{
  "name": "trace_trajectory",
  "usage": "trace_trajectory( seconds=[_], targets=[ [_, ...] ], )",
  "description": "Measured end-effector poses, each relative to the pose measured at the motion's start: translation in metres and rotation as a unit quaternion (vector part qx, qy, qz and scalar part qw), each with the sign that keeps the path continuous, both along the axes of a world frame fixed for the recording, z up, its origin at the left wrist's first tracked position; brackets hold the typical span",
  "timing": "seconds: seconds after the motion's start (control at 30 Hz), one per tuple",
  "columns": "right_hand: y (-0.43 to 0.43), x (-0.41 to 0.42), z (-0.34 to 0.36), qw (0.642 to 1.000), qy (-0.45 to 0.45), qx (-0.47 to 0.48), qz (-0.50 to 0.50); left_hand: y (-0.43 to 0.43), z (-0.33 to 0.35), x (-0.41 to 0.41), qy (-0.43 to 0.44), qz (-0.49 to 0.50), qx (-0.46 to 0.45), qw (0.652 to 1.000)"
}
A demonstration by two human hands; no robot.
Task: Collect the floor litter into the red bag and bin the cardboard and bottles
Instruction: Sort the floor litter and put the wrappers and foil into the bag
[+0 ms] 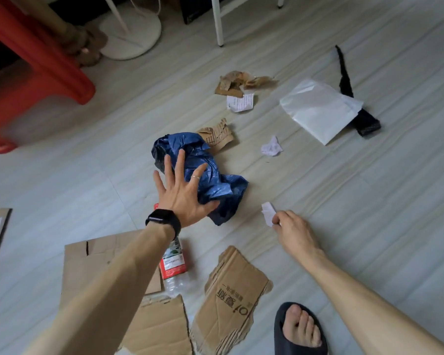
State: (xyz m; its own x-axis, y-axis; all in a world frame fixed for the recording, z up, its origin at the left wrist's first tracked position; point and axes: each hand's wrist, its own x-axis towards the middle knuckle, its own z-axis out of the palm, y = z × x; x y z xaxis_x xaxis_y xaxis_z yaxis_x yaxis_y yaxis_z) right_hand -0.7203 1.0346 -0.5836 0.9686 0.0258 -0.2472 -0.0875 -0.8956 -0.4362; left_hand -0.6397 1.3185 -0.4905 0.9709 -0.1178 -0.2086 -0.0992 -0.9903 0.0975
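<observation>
Both hands reach low to the pale floor (369, 226): the left hand (182, 193), fingers spread straight, covers a crumpled blue plastic bag (215, 180), probably to gather it; the right hand (292, 231) pinches a small white paper scrap (268, 213). No red bag shows.

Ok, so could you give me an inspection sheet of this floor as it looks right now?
Surface: pale plank floor, littered.
Job's things: torn cardboard sheets; plastic bottle, partly hidden by the left forearm; crumpled blue bag; white pouch; black strip; crumpled paper; brown paper scraps. Red bag not in view.
Clutter: nothing seen beyond that litter.
Hands: left hand spread open over the blue bag; right hand pinches a white paper scrap.
Cables: nothing seen.
Surroundings: red stool, white fan base, foot in a dark slipper.
</observation>
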Motion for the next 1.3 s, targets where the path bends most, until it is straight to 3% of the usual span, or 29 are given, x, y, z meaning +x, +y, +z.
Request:
trace_trajectory(
  seconds=[0.1, 0.23, 0.37, 0.5, 0.67, 0.8, 0.9, 1.07, 1.3],
  targets=[
    [0.003, 0.01, -0.006, 1.0, 0.016, 0.018, -0.018, 0.003, -0.017, 0.027, 0.08, -0.041, 0.093, 0.992],
    [0.002, 0.012, -0.006, 0.999, 0.021, 0.034, -0.028, -0.001, -0.049, 0.04, 0.175, -0.033, 0.068, 0.982],
    [0.002, 0.01, -0.005, 0.999, 0.014, 0.041, -0.026, -0.004, -0.071, 0.032, 0.145, -0.024, 0.023, 0.989],
    [0.006, 0.008, -0.002, 0.999, 0.018, 0.031, -0.022, 0.002, -0.057, 0.029, 0.087, -0.079, 0.002, 0.993],
    [0.02, 0.012, 0.023, 0.996, 0.078, -0.031, 0.009, 0.019, 0.0, 0.014, 0.031, -0.081, 0.011, 0.996],
    [0.056, 0.021, 0.078, 0.999, 0.025, -0.007, 0.031, 0.059, 0.072, -0.007, -0.025, -0.063, 0.019, 0.998],
    [0.101, 0.027, 0.142, 0.993, -0.036, 0.039, 0.103, 0.107, 0.131, -0.038, -0.064, -0.02, 0.036, 0.997],
    [0.201, 0.02, 0.248, 0.959, -0.118, 0.103, 0.237, 0.213, 0.228, -0.132, -0.118, 0.082, 0.075, 0.987],
    [0.334, -0.039, 0.332, 0.885, -0.126, 0.071, 0.442, 0.338, 0.279, -0.308, -0.15, 0.247, 0.118, 0.95]
  ],
)
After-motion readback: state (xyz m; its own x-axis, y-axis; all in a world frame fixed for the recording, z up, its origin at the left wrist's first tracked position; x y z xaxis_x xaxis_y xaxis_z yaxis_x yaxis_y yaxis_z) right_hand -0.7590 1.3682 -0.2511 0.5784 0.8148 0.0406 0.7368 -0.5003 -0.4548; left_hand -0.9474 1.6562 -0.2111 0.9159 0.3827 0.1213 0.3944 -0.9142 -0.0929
